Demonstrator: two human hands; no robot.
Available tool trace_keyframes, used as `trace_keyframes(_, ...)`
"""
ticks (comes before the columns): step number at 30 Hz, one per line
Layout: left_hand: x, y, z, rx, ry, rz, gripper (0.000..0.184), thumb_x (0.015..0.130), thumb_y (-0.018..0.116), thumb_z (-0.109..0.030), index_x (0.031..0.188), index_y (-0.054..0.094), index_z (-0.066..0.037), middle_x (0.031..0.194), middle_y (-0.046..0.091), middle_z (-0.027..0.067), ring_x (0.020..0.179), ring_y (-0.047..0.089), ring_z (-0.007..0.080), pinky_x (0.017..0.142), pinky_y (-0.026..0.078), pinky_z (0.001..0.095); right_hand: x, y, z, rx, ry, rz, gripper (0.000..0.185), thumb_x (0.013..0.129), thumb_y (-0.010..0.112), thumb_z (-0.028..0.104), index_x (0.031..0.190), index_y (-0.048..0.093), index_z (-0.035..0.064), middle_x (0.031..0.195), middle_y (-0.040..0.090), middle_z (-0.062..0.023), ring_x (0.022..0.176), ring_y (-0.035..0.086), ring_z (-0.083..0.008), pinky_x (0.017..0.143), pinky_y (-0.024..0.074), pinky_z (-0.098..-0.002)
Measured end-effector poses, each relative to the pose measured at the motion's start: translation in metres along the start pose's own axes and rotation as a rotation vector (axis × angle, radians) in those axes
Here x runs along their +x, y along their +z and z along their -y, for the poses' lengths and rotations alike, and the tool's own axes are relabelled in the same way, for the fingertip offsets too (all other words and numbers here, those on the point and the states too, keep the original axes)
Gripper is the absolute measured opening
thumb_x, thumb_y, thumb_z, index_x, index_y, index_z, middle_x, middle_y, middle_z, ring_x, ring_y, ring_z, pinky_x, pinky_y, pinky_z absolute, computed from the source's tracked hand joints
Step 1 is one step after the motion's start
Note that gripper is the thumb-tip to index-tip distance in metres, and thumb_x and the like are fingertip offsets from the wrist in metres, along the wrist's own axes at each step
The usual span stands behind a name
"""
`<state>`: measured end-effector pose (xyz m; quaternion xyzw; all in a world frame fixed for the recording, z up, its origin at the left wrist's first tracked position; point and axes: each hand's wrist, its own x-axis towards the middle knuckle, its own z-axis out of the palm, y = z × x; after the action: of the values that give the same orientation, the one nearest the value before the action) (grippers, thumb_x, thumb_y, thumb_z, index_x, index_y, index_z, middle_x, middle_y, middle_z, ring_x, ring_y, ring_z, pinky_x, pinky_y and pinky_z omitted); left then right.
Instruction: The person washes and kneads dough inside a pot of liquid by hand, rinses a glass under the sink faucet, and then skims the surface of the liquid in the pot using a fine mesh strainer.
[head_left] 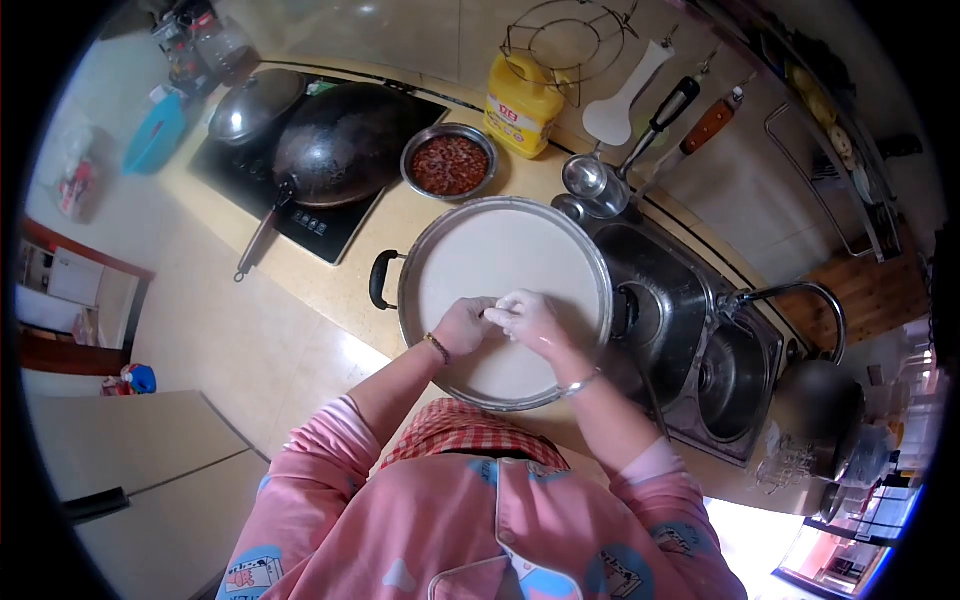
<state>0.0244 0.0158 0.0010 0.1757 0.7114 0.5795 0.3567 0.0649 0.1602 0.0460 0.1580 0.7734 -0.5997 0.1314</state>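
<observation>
A wide metal pot [608,262] stands on the counter, filled almost to the rim with a smooth, milky white liquid [500,245]. Over the near half of that liquid, my left hand [463,327] and my right hand [527,320] meet, fingertips touching. Both are coated in white up to about the wrist. The fingers of each are drawn together in a pinch. Whether anything small sits between them is hidden. Black handles stick out from the pot's left and right sides.
Behind the pot are a steel bowl [450,166] of reddish-brown food and a yellow jug [524,105]. An overturned black wok [340,145] rests on the cooktop [325,228] at left. The double sink [650,290] lies right. Utensils, including a white spatula [610,120], hang on the wall.
</observation>
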Motion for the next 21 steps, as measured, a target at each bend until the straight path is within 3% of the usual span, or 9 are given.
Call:
trace_keyframes(2,-0.003,0.002,-0.004,0.137,0.030,0.007,0.028,0.083,0.047,-0.006,0.109,0.054,-0.002,0.093,0.062,0.0066,0.085,0.056,0.0113,0.076,0.043,0.0246,0.002,0.000,-0.003,-0.071,0.018,-0.016,0.019,0.072,0.068,0.019,0.074,0.060,0.0016,0.060,0.057,-0.0044,0.048,0.051,-0.0083,0.044,0.0420,-0.0238)
trace_keyframes(6,-0.008,0.002,-0.010,-0.186,-0.004,0.080,0.028,0.084,0.050,-0.009,0.110,0.053,0.000,0.093,0.061,0.0079,0.086,0.056,0.0126,0.078,0.044,0.0254,0.013,-0.007,-0.016,-0.098,-0.095,0.061,0.018,0.074,0.066,0.017,0.075,0.056,0.0025,0.064,0.059,-0.0052,0.050,0.052,-0.0083,0.046,0.0431,-0.0225)
trace_keyframes(7,-0.008,0.002,-0.011,-0.406,-0.062,0.126,0.028,0.085,0.052,-0.012,0.109,0.053,0.001,0.093,0.061,0.0084,0.086,0.056,0.0126,0.079,0.044,0.0250,0.014,-0.009,-0.016,-0.235,-0.134,0.028,0.017,0.074,0.065,0.016,0.075,0.055,0.0027,0.065,0.060,-0.0073,0.052,0.055,-0.0124,0.049,0.0445,-0.0257)
trace_keyframes(11,-0.003,-0.002,-0.010,-0.323,-0.060,0.100,0.029,0.085,0.053,-0.014,0.109,0.054,0.002,0.093,0.061,0.0081,0.088,0.055,0.0117,0.078,0.044,0.0264,0.012,-0.012,-0.004,-0.644,-0.174,-0.064,0.013,0.075,0.060,0.016,0.076,0.056,0.0032,0.076,0.062,-0.0146,0.069,0.060,-0.0273,0.062,0.0467,-0.0359)
trace_keyframes(13,0.001,-0.008,-0.006,0.068,0.093,-0.046,0.024,0.083,0.054,-0.016,0.101,0.060,-0.001,0.092,0.063,0.0084,0.089,0.058,0.0177,0.079,0.045,0.0300,0.014,-0.014,-0.009,-0.702,-0.176,-0.097,0.014,0.076,0.059,0.017,0.077,0.056,0.0035,0.080,0.061,-0.0155,0.074,0.059,-0.0300,0.066,0.0455,-0.0393)
trace_keyframes(15,0.002,-0.014,-0.014,0.355,0.017,-0.099,0.022,0.082,0.054,-0.019,0.095,0.062,-0.003,0.090,0.064,0.0086,0.088,0.058,0.0222,0.077,0.045,0.0318,0.016,-0.017,-0.025,-0.762,-0.176,-0.127,0.015,0.077,0.057,0.018,0.078,0.057,0.0038,0.083,0.061,-0.0164,0.078,0.058,-0.0327,0.070,0.0444,-0.0427)
trace_keyframes(17,-0.003,-0.015,-0.030,0.642,-0.057,-0.145,0.022,0.081,0.054,-0.023,0.089,0.065,-0.005,0.088,0.064,0.0087,0.087,0.058,0.0268,0.076,0.046,0.0336,0.019,-0.020,-0.051,-0.815,-0.690,-0.274,0.014,0.079,0.051,0.014,0.079,0.058,0.0011,0.085,0.060,-0.0169,0.082,0.057,-0.0338,0.073,0.0442,-0.0420)
trace_keyframes(19,-0.007,-0.011,-0.048,0.909,-0.195,-0.146,0.026,0.079,0.053,-0.031,0.077,0.066,-0.008,0.080,0.064,0.0088,0.082,0.057,0.0314,0.073,0.045,0.0350,0.021,-0.013,-0.065,-0.861,-0.759,-0.289,0.015,0.078,0.050,0.013,0.080,0.059,0.0013,0.085,0.059,-0.0167,0.085,0.055,-0.0334,0.076,0.0434,-0.0408)
trace_keyframes(21,-0.001,-0.013,-0.031,1.003,-0.084,-0.138,0.028,0.079,0.052,-0.033,0.077,0.065,-0.008,0.081,0.063,0.0087,0.084,0.056,0.0297,0.074,0.044,0.0357,0.023,-0.008,-0.059,-0.904,-0.828,-0.305,0.016,0.078,0.048,0.012,0.080,0.061,0.0016,0.086,0.058,-0.0165,0.088,0.053,-0.0331,0.079,0.0425,-0.0395)
